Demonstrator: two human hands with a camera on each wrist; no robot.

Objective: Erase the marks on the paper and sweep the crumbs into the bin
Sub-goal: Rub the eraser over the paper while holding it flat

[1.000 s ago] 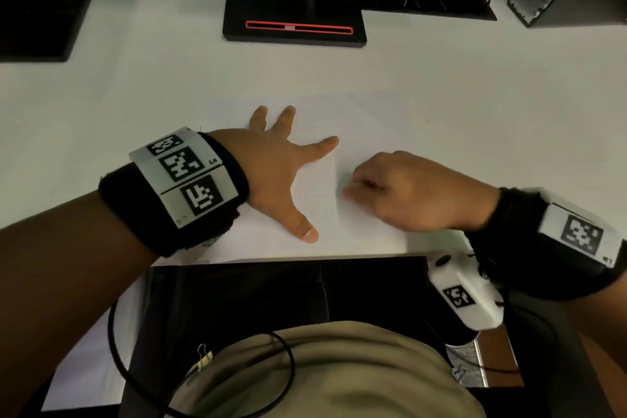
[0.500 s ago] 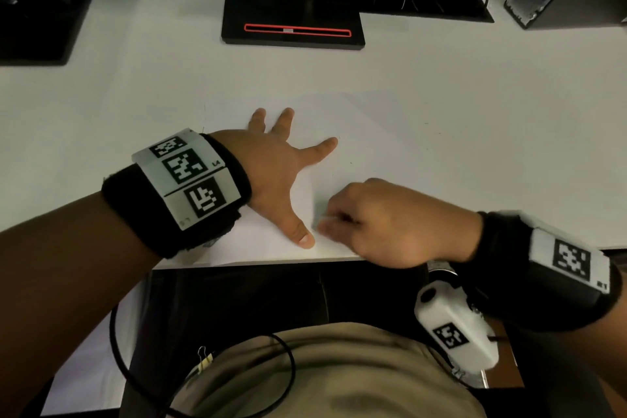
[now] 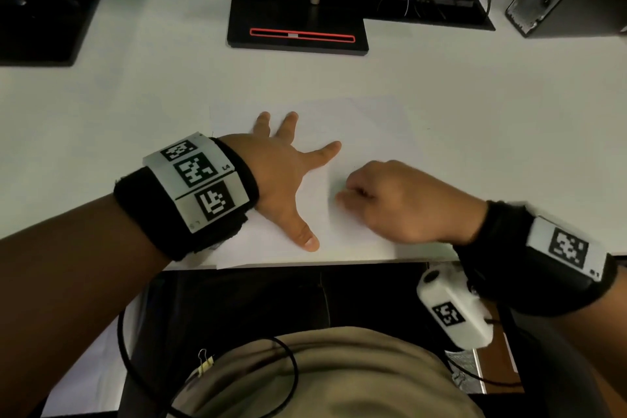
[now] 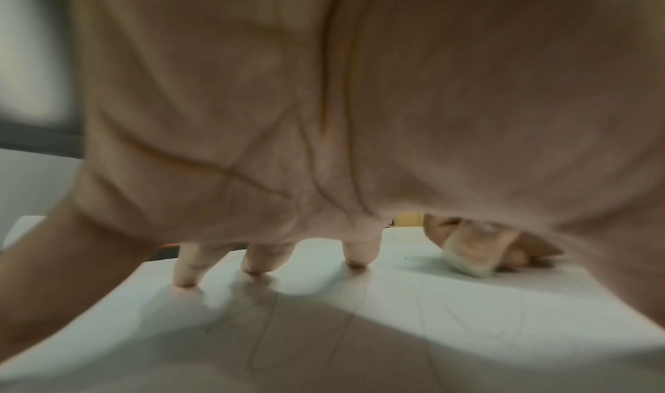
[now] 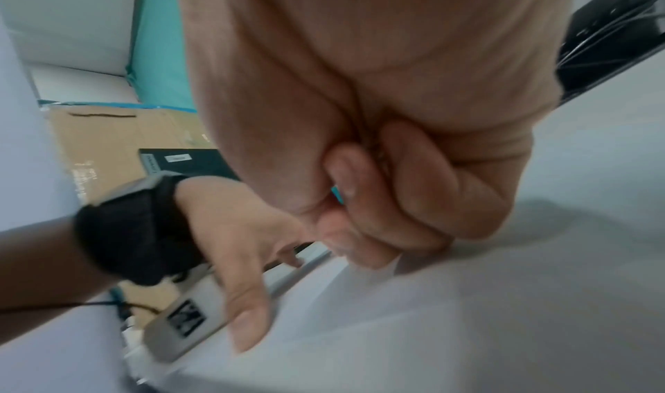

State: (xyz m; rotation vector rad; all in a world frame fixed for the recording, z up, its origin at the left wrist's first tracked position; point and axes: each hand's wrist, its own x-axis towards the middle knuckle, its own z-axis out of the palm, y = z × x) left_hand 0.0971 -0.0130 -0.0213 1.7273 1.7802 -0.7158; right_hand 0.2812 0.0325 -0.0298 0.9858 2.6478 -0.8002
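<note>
My left hand [image 3: 285, 176] lies flat, pinning the paper [image 3: 366, 132]; my right hand [image 3: 400, 204], just beside it, pinches the eraser [image 4: 468, 259] against the sheet.

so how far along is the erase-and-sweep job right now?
Nothing looks finished. In hand: the left hand lies flat on the paper, pinning it, while the right hand pinches an eraser against the sheet. Left: faint pencil lines show near the left hand's fingertips, a few dark crumbs sit by the eraser, and no bin is in view, so sweeping hasn't begun.
</note>
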